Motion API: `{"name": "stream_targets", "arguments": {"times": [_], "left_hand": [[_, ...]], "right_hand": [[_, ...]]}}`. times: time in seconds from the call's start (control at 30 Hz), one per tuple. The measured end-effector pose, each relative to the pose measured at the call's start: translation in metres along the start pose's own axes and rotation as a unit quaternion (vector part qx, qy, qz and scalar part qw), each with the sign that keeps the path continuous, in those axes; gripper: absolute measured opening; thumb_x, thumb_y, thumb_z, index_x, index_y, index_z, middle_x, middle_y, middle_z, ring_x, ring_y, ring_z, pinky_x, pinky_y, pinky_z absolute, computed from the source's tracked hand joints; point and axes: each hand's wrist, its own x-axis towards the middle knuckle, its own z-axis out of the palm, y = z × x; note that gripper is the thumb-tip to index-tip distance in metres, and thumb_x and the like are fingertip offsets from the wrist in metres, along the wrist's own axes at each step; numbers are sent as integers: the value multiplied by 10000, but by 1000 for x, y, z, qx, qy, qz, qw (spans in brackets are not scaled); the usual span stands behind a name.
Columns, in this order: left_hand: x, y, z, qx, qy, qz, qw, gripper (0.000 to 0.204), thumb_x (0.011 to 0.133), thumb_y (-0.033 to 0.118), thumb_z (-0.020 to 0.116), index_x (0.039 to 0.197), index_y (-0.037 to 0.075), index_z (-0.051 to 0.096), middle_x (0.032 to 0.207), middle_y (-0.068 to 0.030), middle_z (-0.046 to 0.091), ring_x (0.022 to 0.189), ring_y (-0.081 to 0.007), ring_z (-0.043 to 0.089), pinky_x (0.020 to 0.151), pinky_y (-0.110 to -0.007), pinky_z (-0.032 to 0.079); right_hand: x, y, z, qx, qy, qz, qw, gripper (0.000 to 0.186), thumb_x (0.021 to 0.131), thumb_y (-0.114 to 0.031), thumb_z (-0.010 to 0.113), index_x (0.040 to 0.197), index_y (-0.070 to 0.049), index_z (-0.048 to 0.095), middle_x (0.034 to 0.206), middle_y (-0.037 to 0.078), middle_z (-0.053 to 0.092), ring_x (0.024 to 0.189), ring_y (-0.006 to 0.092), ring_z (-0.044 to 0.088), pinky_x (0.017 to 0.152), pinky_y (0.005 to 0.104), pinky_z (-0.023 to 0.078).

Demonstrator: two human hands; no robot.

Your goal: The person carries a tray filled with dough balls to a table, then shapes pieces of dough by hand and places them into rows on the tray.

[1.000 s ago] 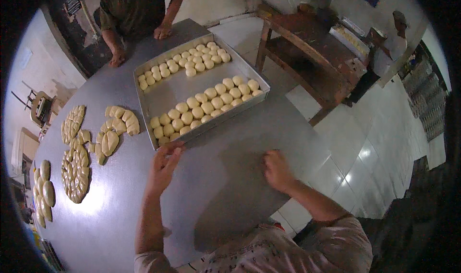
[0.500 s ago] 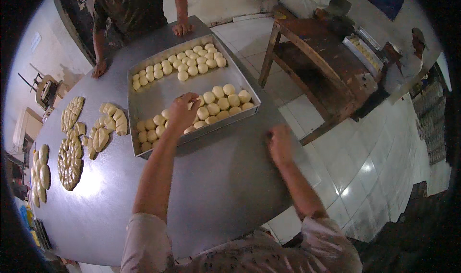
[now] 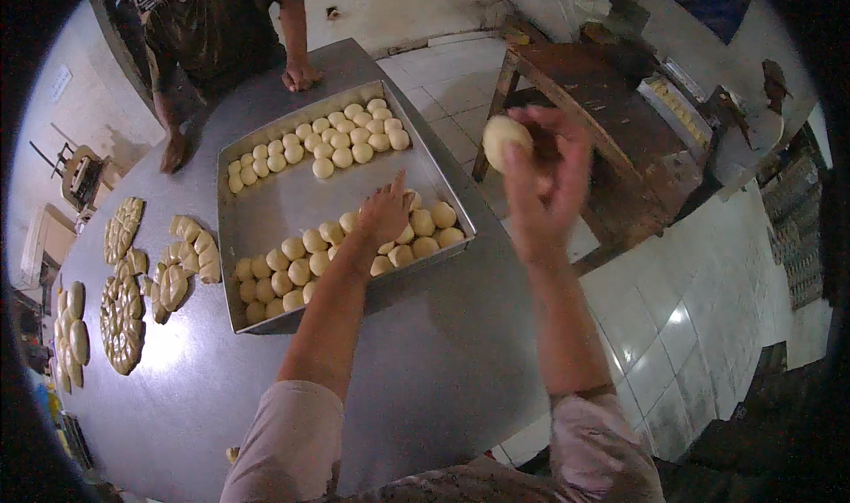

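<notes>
Holding two blocks of round dough balls (image 3: 323,167), one rectangular metal tray (image 3: 283,204) lies on the grey table (image 3: 425,388); the far block spans ten to one o'clock inside it, with one ball jutting inward, and the near block runs from four round to eight. The person's left hand (image 3: 385,215) reaches over the near block, forearm stretched out from six o'clock; I cannot tell whether its fingers grip anything. Well apart, off the tray's three o'clock side, the raised right hand (image 3: 560,171) pinches one dough ball (image 3: 499,140) between thumb and fingers. Portioned dough pieces (image 3: 124,321) lie toward eight o'clock.
</notes>
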Motion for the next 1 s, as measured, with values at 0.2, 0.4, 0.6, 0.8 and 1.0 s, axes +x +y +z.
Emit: {"name": "stream_targets", "arguments": {"times": [0.2, 0.4, 0.6, 0.8, 1.0], "left_hand": [[18, -17, 19, 25, -28, 115, 993, 531, 916, 347, 412, 1406, 193, 275, 1311, -168, 426, 1105, -361, 499, 978, -512, 357], [8, 21, 12, 116, -76, 63, 988, 511, 879, 350, 484, 1362, 216, 381, 1417, -142, 287, 1241, -401, 338, 1004, -529, 324], [-56, 12, -24, 1, 244, 97, 965, 406, 862, 266, 547, 1241, 130, 501, 1300, -156, 440, 1219, -408, 357, 1001, -510, 329], [-241, -82, -131, -2, 310, -38, 950, 185, 786, 130, 644, 966, 90, 649, 1074, -97, 588, 1083, -311, 485, 924, -415, 402], [-417, -298, -161, 89, 367, -409, 831, 270, 862, 304, 553, 934, 79, 682, 885, -131, 661, 792, -341, 622, 778, -382, 483]], "right_hand": [[-64, 78, -21, -250, -191, 223, 923, 240, 810, -82, 596, 1041, -25, 563, 968, 134, 608, 975, 293, 557, 846, 382, 447], [-113, 30, -22, -431, -304, -33, 849, 283, 831, -134, 581, 1099, -42, 562, 1090, 114, 561, 1081, 314, 467, 917, 425, 379], [-138, 66, 0, -429, -414, -41, 802, 324, 813, -323, 599, 1013, -69, 577, 1061, 131, 545, 1061, 323, 460, 873, 459, 366], [-133, 81, -11, -442, -440, -15, 781, 306, 715, -165, 682, 985, -99, 554, 1059, 108, 531, 1097, 322, 435, 944, 504, 324], [-167, 19, 10, -397, -357, -40, 844, 546, 781, -205, 666, 1262, -74, 443, 1337, 170, 373, 1231, 379, 336, 1032, 532, 233]]}}
